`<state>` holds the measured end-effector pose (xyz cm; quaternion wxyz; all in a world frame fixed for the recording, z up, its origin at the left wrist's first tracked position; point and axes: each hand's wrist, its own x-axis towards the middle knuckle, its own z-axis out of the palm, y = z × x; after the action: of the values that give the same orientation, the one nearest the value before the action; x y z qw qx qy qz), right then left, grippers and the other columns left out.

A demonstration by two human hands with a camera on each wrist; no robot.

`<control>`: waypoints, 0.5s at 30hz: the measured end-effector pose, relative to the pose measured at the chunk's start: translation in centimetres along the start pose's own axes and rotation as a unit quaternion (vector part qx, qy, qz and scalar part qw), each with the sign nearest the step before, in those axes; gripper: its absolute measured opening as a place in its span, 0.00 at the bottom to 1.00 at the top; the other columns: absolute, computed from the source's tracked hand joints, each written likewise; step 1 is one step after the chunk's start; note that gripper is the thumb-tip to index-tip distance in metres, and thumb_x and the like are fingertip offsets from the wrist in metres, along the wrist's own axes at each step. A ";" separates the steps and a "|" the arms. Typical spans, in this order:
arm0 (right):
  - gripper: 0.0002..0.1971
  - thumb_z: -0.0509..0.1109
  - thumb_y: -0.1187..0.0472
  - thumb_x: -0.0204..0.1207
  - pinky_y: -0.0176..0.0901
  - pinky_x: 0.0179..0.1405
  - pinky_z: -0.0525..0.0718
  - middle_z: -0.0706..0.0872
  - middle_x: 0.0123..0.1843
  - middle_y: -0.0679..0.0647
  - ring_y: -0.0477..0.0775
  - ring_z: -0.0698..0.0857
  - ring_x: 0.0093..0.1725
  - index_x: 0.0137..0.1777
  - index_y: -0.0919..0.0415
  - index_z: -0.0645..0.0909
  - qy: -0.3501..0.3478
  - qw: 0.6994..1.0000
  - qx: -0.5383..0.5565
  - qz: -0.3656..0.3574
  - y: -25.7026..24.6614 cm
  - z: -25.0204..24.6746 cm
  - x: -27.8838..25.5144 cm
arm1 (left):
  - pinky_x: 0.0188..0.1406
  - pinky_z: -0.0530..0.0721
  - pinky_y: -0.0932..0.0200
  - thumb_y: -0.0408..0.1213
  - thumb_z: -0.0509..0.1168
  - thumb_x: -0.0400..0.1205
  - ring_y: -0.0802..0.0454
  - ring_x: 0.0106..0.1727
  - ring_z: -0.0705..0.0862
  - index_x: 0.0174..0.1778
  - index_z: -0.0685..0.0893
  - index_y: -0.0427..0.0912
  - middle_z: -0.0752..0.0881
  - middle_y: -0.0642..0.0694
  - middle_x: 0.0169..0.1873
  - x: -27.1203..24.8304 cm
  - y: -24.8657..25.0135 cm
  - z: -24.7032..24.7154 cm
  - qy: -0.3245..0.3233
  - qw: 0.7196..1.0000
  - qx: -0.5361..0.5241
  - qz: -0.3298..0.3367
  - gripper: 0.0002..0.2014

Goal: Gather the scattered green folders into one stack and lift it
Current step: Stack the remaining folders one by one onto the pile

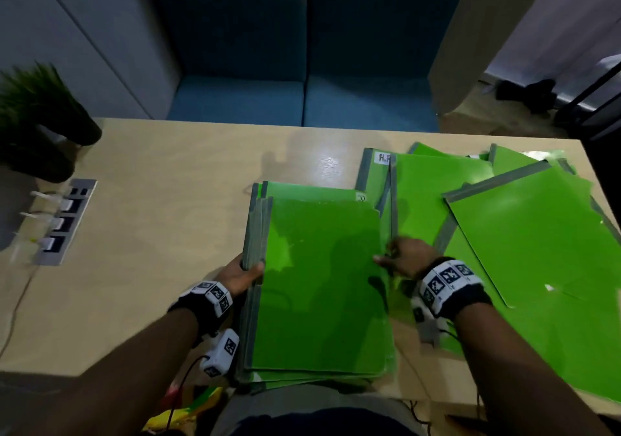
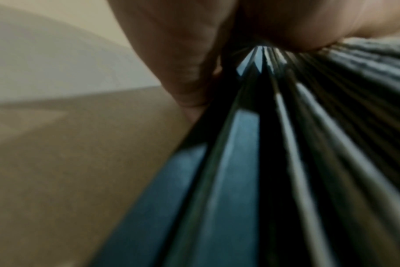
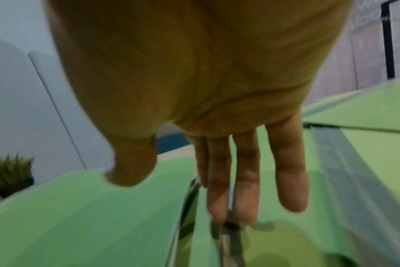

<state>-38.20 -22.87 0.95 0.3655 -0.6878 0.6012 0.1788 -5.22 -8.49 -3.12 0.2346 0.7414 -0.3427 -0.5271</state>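
Observation:
A stack of green folders [image 1: 319, 284] with grey spines lies on the table in front of me. My left hand [image 1: 252, 267] grips its left spine edge, thumb on top and fingers underneath. In the left wrist view the left hand [image 2: 240, 50] clamps the layered spines of the stack [image 2: 286, 162]. My right hand [image 1: 389, 254] is at the stack's right edge. Its fingers [image 3: 244, 180] are straight and their tips touch the grey spine of a neighbouring folder [image 1: 437, 200]. Several more folders [image 1: 537, 233] lie fanned out and overlapping to the right.
A potted plant [image 1: 43, 116] stands at the table's far left. A socket panel [image 1: 64, 220] with white plugs is set into the wooden table [image 1: 168, 200]. A blue sofa [image 1: 302, 99] is beyond the far edge. The scattered folders reach the table's right edge.

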 end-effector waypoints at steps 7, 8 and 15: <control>0.39 0.71 0.43 0.77 0.58 0.75 0.73 0.61 0.82 0.62 0.67 0.73 0.76 0.83 0.53 0.59 0.081 0.993 -0.021 -0.087 -6.4 -2.3 3.2 | 0.42 0.83 0.61 0.78 0.71 0.40 0.52 0.43 0.85 0.67 0.74 0.39 0.85 0.48 0.44 0.0 0.1 0.0 -0.013 0.998 -0.063 -0.019 0.64; 0.37 0.71 0.41 0.76 0.60 0.73 0.75 0.62 0.81 0.61 0.68 0.74 0.74 0.82 0.51 0.62 0.063 0.992 -0.065 -0.083 -7.2 -1.9 3.3 | 0.39 0.83 0.64 0.81 0.67 0.38 0.53 0.41 0.84 0.64 0.74 0.39 0.84 0.48 0.42 -0.2 0.3 -0.1 -0.016 0.998 -0.054 -0.017 0.64; 0.39 0.70 0.32 0.70 0.70 0.77 0.64 0.58 0.83 0.56 0.66 0.61 0.82 0.76 0.52 0.65 0.077 0.967 -0.200 -0.136 -11.0 -1.4 4.4 | 0.35 0.80 0.71 0.77 0.72 0.38 0.55 0.46 0.84 0.67 0.73 0.42 0.85 0.48 0.48 -0.3 0.2 0.1 -0.018 0.996 -0.088 0.002 0.63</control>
<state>-27.03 -26.79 2.02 0.1937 -0.8339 0.4805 0.1902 -5.42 -8.37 -2.80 0.2944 0.7075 -0.3008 -0.5677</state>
